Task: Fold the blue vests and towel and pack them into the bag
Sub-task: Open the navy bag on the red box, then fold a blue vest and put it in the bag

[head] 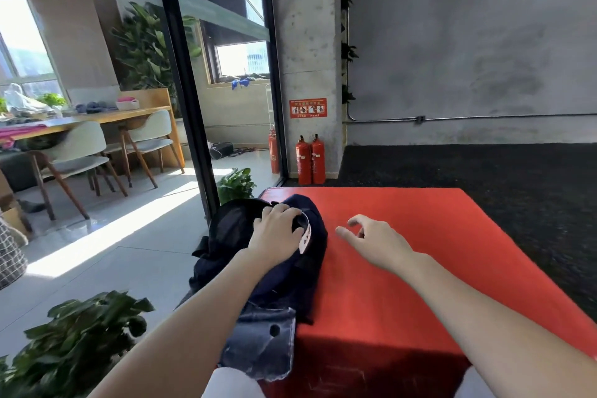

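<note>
While resting on a heap of dark blue clothes (284, 271), left hand (277, 229) with fingers curled over the top of the heap, gripping cloth just beside a white label (305, 237). Under and behind that hand, the heap spilling off the left edge of a red table (420, 268). Nearer the body from the hand, a piece of denim (261, 342) hanging down. Right hand (374, 241) just beside the heap, above the bare red top, fingers loose, holding nothing. Cannot tell vests from towel or bag.
</note>
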`<state>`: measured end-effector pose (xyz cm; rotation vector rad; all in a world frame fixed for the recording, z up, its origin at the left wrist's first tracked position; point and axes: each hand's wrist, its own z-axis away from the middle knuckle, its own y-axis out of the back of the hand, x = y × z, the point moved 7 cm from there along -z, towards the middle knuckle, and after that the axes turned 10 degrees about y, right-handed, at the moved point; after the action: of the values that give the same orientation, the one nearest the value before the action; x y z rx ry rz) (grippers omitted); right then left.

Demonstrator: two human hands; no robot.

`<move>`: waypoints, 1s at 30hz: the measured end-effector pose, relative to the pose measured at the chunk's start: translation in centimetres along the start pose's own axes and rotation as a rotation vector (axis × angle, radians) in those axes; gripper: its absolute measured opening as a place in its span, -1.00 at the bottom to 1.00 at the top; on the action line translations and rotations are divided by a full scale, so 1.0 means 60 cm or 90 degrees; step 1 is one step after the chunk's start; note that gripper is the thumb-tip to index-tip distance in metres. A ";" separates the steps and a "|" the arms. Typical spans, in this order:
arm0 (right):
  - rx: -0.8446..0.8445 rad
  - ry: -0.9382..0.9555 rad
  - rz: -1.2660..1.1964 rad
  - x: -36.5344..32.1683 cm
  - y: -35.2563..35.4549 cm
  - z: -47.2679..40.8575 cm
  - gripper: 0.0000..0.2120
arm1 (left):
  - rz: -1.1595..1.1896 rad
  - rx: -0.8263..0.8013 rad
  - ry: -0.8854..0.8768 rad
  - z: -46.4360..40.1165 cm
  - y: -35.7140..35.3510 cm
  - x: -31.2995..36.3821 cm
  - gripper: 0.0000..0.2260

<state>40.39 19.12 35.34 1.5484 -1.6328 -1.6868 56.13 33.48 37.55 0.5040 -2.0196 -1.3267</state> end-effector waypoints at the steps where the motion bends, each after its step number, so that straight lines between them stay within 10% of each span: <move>1: 0.003 -0.008 0.006 0.010 0.015 0.021 -0.41 | 0.009 0.003 -0.020 0.012 -0.003 0.028 -0.61; 16: 0.117 -0.283 0.026 0.339 0.197 0.419 -0.47 | 0.157 -0.177 -0.265 0.228 -0.200 0.495 -0.52; 30: 0.053 -0.495 -0.064 0.690 0.117 0.674 -0.69 | 0.097 -0.481 -0.326 0.422 -0.565 0.749 -0.63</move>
<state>-10.93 3.50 12.58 1.0611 -1.9997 -2.5046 5.23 7.71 14.03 -0.3611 -1.6712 -2.1076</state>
